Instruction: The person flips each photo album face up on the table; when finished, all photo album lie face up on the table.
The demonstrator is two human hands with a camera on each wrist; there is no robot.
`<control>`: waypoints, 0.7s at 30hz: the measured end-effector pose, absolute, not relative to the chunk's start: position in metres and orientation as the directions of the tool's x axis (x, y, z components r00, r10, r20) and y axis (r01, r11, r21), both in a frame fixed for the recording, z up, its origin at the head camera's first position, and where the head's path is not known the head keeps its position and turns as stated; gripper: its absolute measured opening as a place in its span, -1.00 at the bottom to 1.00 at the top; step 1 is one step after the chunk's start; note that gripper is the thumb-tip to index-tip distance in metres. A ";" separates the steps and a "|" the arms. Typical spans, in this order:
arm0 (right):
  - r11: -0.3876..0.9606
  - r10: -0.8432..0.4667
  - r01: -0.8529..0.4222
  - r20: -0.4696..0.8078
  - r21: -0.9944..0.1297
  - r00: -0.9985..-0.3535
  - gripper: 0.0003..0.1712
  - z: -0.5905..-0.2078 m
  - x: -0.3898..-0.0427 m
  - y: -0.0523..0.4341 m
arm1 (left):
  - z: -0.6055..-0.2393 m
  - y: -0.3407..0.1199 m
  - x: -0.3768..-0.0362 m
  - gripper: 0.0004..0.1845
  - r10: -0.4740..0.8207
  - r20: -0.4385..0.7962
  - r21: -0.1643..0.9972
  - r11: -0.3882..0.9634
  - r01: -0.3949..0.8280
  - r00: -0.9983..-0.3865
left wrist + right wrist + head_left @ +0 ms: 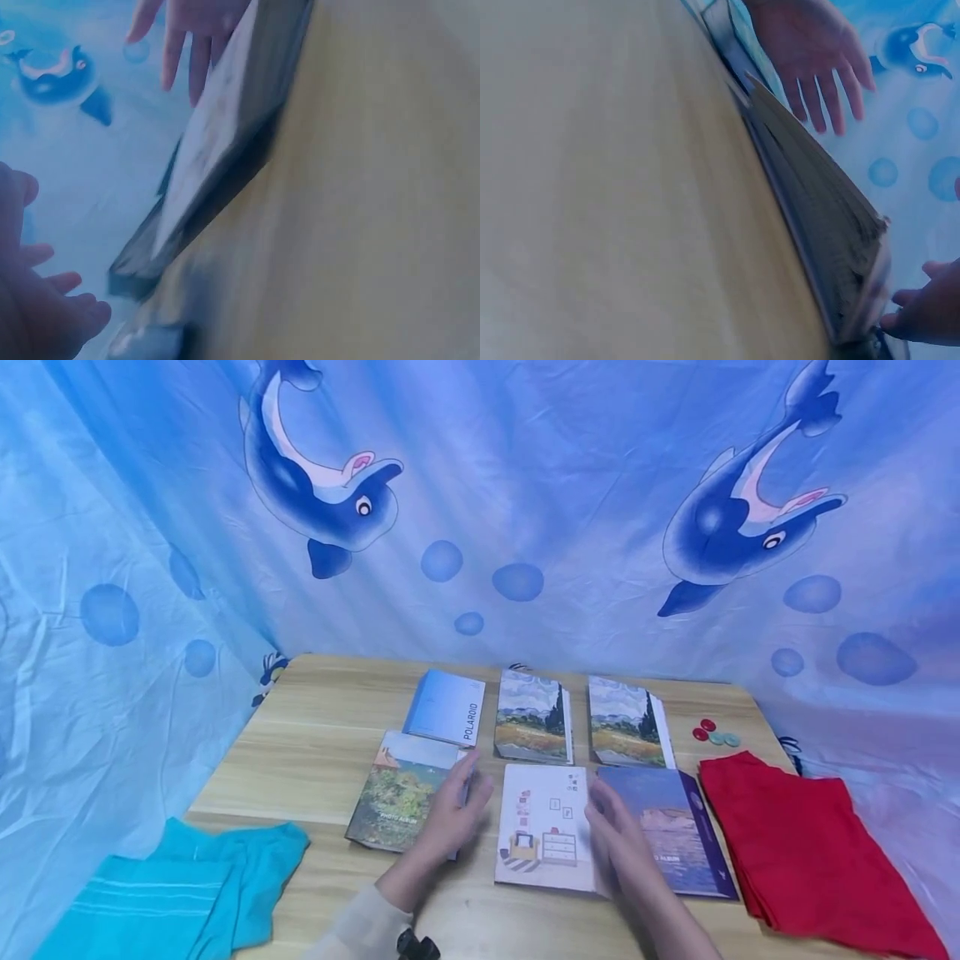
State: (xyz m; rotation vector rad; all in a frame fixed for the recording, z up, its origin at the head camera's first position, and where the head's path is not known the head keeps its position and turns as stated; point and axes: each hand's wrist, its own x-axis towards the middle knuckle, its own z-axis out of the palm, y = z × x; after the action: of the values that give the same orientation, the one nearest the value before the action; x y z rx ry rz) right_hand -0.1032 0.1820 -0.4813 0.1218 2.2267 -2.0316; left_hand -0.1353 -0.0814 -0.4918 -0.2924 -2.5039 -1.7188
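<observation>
A white photo album (543, 827) with a drawn armchair and drawers on its cover lies flat between my hands. Its near right corner overlaps or adjoins a purple photo album (667, 827). My left hand (452, 810), fingers extended, hovers by the right edge of a green garden-painting photo album (393, 793); it holds nothing. At the white album's right edge is my right hand (618, 827), also with extended fingers; whether it touches the cover cannot be told. In the right wrist view the left hand (810, 52) shows its spread fingers; the right hand (934, 307) is partly cut off.
Behind stand a blue Polaroid album (446, 706) and two landscape-painting albums, left (532, 714) and right (630, 720). Red and green discs (708, 732) lie at the right. A teal cloth (180, 885) lies left, a red cloth (810, 852) right. A dolphin curtain (525, 510) hangs behind the table (292, 752).
</observation>
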 end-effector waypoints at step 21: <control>0.128 0.027 0.178 -0.176 -0.976 -0.984 -0.25 -0.496 -0.109 0.154 | -0.509 -0.068 -0.113 -0.27 0.196 0.039 0.931 0.348 0.107 -0.980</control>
State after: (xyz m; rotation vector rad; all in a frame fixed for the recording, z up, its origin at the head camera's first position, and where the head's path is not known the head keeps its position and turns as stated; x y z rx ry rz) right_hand -0.1086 0.1540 -0.4965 0.2073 2.2703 -1.9911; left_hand -0.1126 -0.0681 -0.5092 -0.2975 -2.6438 -1.8159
